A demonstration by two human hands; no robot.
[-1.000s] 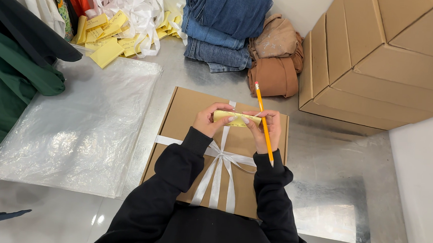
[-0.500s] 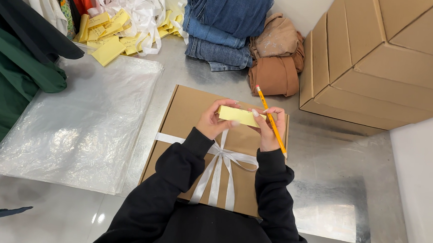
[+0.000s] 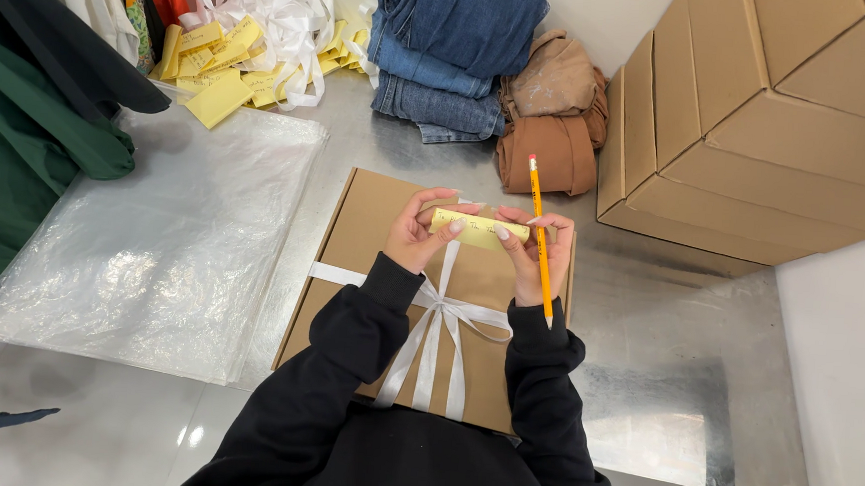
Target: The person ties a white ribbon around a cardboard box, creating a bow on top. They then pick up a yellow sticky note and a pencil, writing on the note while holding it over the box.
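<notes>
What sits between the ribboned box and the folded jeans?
Head view: only bare metal table between the ribboned box and the folded jeans; nothing lies there.

Folded jeans (image 3: 451,49), brown garments (image 3: 552,120), clear plastic sheet (image 3: 152,246), stacked cartons (image 3: 781,114)

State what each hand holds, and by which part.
Both hands, left hand and right hand, pinch the yellow note at its ends; the right also grips a pencil mid-shaft.
</notes>
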